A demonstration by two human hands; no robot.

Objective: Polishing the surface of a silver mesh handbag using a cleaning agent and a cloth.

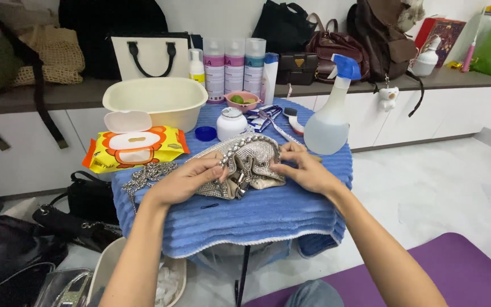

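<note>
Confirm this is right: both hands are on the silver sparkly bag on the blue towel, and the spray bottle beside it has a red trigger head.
Not quite. The head view shows the spray bottle has a blue trigger head, not red. The rest holds: left hand and right hand are on the silver sparkly bag on the blue towel.

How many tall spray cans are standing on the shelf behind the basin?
3, side by side on the shelf: left can, middle can, right can. Others could be hidden behind the bags.

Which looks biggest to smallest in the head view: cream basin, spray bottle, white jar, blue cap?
1. cream basin
2. spray bottle
3. white jar
4. blue cap

All four stand at a similar depth on the blue towel, so nearness hardly skews this order.
</note>
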